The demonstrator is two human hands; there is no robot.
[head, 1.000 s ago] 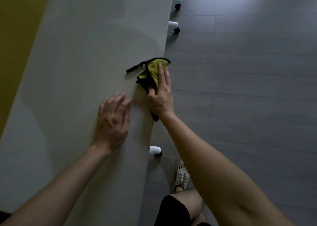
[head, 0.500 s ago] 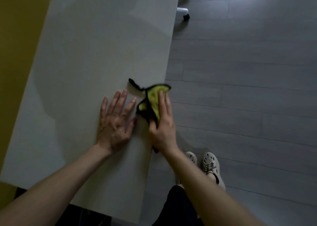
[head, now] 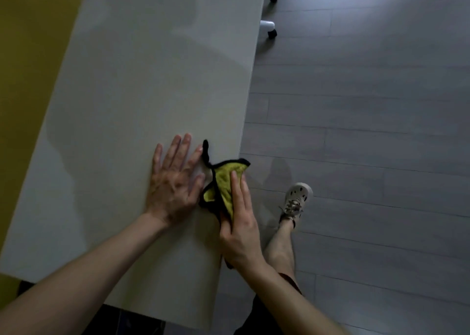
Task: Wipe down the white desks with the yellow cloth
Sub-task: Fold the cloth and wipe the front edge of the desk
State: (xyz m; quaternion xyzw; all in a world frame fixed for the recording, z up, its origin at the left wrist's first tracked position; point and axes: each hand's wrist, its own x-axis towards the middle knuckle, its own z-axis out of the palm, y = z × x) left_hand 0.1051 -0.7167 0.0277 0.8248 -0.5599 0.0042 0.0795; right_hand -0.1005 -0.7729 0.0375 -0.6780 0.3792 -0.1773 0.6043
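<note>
Your right grip (head: 239, 233) pinches the yellow cloth (head: 223, 179) against the counter (head: 142, 93) edge; the cloth points ahead along that edge; your left grip (head: 173, 184) lies flat, empty, just beside.

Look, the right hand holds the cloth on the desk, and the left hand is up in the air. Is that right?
Not quite. The left hand is not in the air: it rests flat on the desk, fingers spread, beside the cloth. The right hand does hold the cloth on the desk. The head view shows it.

Head camera looks steeply down from close above the desk (head: 140, 105) edge and floor (head: 356, 131).
</note>
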